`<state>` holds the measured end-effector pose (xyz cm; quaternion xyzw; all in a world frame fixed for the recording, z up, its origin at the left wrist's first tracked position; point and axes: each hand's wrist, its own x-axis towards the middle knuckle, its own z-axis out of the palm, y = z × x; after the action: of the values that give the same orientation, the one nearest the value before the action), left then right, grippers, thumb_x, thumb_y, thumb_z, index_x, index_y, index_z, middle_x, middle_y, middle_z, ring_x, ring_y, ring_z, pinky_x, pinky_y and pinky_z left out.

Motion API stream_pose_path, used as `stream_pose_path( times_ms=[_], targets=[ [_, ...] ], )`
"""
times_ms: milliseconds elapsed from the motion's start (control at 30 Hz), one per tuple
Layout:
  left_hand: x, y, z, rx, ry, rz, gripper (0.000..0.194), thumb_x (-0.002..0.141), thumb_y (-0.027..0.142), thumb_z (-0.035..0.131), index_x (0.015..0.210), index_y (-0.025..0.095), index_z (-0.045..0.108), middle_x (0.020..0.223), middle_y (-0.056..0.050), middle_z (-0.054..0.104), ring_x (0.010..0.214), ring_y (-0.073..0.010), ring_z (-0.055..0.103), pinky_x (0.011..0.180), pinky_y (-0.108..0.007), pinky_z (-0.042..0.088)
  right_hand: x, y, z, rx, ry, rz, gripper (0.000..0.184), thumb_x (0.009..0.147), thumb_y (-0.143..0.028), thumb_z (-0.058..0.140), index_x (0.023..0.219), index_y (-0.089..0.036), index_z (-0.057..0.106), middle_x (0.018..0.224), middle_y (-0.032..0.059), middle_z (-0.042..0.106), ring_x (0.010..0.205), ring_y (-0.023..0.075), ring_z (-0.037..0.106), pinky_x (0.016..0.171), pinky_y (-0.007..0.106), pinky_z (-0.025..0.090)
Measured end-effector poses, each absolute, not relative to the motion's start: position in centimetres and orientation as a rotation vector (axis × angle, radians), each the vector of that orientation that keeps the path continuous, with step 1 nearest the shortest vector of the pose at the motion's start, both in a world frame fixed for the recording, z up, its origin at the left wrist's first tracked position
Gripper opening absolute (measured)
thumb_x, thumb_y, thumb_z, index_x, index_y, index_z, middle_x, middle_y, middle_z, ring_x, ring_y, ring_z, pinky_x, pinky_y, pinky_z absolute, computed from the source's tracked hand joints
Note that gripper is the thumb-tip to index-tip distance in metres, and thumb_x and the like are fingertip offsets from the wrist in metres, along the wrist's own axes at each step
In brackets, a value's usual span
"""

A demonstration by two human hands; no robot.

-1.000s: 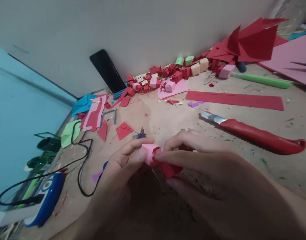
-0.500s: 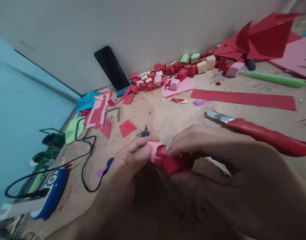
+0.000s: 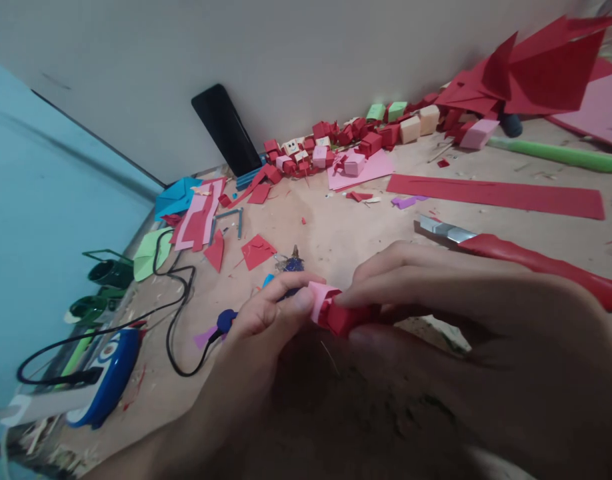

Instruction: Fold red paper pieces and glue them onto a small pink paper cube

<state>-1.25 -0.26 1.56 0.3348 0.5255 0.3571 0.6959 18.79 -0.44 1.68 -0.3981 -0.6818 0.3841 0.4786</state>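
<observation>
Red folded-paper block (image 3: 343, 321) is now brought across more of the mouth of the hollow pink paper cube (image 3: 320, 293). Cube's pinched by the left hand's (image 3: 266, 327) thumb and index, block's clamped in the right hand's (image 3: 451, 320) fingers, over the beige tabletop (image 3: 346, 223); bare room's left beyond, edged by a red-handled cutter (image 3: 541, 261).

A small pink box (image 3: 318, 296) of folded paper, its open mouth turned right, is gripped by the left hand (image 3: 259, 333) over the bench (image 3: 336, 223), well in from its left edge. A boxy red block (image 3: 347, 319), held tilted by the right hand (image 3: 451, 320), is met by that mouth, its far end covered by fingers.
</observation>
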Motion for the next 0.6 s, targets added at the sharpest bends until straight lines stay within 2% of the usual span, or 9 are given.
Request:
stream_pose_path(
  times_ms=[233, 333, 433, 533, 600],
  targets=[
    [-1.27, -0.33, 1.53, 0.802, 1.204, 0.805, 0.029, 0.09, 0.047, 0.079, 0.111, 0.029, 0.071, 0.079, 0.004, 0.072, 0.069, -0.0096, 0.065, 0.063, -0.015, 0.049, 18.97, -0.58, 1.42, -0.992, -1.737, 0.858, 0.025, 0.088, -0.011, 0.069, 0.087, -0.033, 0.081, 0.094, -0.0026, 0.081, 0.081, 0.0191, 0.076, 0.069, 0.028, 0.062],
    [-1.35, -0.33, 1.51, 0.865, 1.214, 0.783, 0.029, 0.092, 0.047, 0.076, 0.114, 0.029, 0.073, 0.088, 0.002, 0.076, 0.079, -0.0135, 0.069, 0.07, -0.019, 0.054, 18.81, -0.71, 1.32, -1.026, -1.735, 0.821, 0.018, 0.085, -0.017, 0.076, 0.089, -0.035, 0.081, 0.097, -0.004, 0.082, 0.087, 0.0211, 0.077, 0.077, 0.03, 0.064],
    [-1.18, -0.35, 1.66, 0.906, 1.261, 0.776, 0.025, 0.092, 0.045, 0.076, 0.109, 0.026, 0.076, 0.096, 0.0, 0.078, 0.088, -0.0163, 0.071, 0.078, -0.021, 0.056, 18.54, -0.84, 1.36, -1.109, -1.706, 0.777, 0.022, 0.081, -0.016, 0.079, 0.09, -0.036, 0.08, 0.1, -0.0082, 0.082, 0.088, 0.019, 0.077, 0.082, 0.028, 0.064],
    [-0.92, -0.44, 1.8, 0.903, 1.288, 0.762, 0.021, 0.093, 0.043, 0.075, 0.106, 0.026, 0.076, 0.097, 0.0, 0.078, 0.093, -0.0176, 0.072, 0.08, -0.022, 0.056, 18.48, -0.94, 1.47, -1.112, -1.698, 0.71, 0.027, 0.081, -0.012, 0.073, 0.089, -0.038, 0.078, 0.099, -0.0108, 0.082, 0.083, 0.0166, 0.077, 0.078, 0.027, 0.064],
    [-0.84, -0.5, 1.78, 0.892, 1.276, 0.757, 0.022, 0.093, 0.043, 0.075, 0.106, 0.026, 0.076, 0.096, 0.0, 0.078, 0.092, -0.0177, 0.073, 0.08, -0.022, 0.056, 18.62, -0.98, 1.55, -1.089, -1.723, 0.683, 0.026, 0.081, -0.013, 0.072, 0.088, -0.037, 0.079, 0.097, -0.0081, 0.082, 0.08, 0.0192, 0.077, 0.074, 0.03, 0.065]
  ],
)
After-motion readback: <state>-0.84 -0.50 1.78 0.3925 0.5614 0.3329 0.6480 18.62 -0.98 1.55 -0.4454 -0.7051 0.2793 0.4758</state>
